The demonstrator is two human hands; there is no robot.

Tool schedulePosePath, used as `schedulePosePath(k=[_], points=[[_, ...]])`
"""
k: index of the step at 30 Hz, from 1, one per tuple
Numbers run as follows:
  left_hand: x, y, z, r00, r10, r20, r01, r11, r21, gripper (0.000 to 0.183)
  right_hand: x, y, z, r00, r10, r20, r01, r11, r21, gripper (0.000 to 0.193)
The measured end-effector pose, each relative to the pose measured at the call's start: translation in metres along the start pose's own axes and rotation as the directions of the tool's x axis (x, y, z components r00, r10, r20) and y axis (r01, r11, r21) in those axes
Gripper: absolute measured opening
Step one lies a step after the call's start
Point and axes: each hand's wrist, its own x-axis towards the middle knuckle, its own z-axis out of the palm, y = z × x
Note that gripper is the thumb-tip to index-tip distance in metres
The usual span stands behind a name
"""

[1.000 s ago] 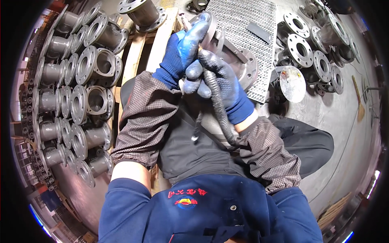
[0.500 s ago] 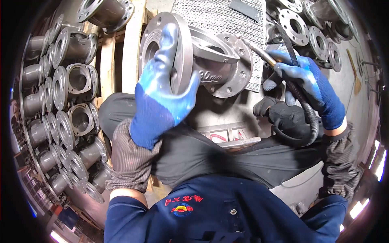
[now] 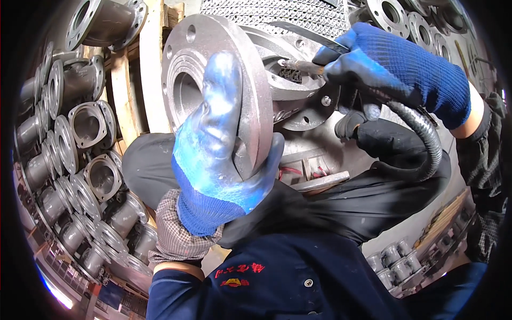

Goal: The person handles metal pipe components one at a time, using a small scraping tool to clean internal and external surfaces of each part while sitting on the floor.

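Note:
A grey cast-metal valve body [image 3: 253, 104] with round bolt-holed flanges stands in front of me, its near flange facing left. My left hand [image 3: 218, 144], in a blue coated glove, is closed around that flange, with the thumb and fingers on opposite faces. Higher up and to the right, my right hand [image 3: 384, 69], also gloved, grips a die grinder [image 3: 306, 66] with a slim metal front end. The grinder's tip lies at the upper opening of the valve body; whether it touches metal I cannot tell. A ribbed black hose [image 3: 424, 133] runs down from my right hand.
Rows of similar grey valve bodies [image 3: 88, 125] fill the left side, beside wooden pallet boards [image 3: 152, 58]. More flanged castings [image 3: 392, 13] lie at the upper right. A textured metal mat [image 3: 250, 12] is behind the work. Between my legs sits a low tray [image 3: 322, 181].
The grinder has moved left, from the far flange to the valve body's upper opening. My right hand has risen and turned. The valve body looks nearer, and my head view has shifted.

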Motion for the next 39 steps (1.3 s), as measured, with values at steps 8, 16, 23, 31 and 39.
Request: schedulePosePath(k=[8, 16, 23, 31, 39], points=[[-0.004, 0.002, -0.005, 0.989, -0.096, 0.11, 0.102, 0.994, -0.044, 0.085, 0.009, -0.001, 0.005, 0.996, 0.063, -0.064, -0.064, 0.998, -0.018, 0.024], [0.0, 0.0, -0.005, 0.997, -0.064, 0.051, 0.067, 0.996, -0.066, 0.085, 0.015, -0.017, 0.005, 0.976, 0.203, -0.074, -0.207, 0.977, -0.051, 0.026], [-0.013, -0.005, -0.003, 0.987, -0.145, 0.069, 0.152, 0.981, -0.121, 0.086, 0.015, -0.016, 0.001, 0.96, 0.266, -0.086, -0.271, 0.962, -0.045, 0.031], [0.003, 0.006, -0.008, 0.998, -0.038, 0.059, 0.036, 0.999, 0.028, 0.085, 0.011, -0.024, -0.003, 0.961, 0.276, -0.024, -0.276, 0.961, 0.021, 0.029], [0.001, 0.003, -0.004, 0.999, 0.012, 0.031, -0.014, 0.998, 0.057, 0.082, 0.015, -0.006, 0.003, 0.978, 0.186, -0.095, -0.192, 0.979, -0.06, 0.029]])
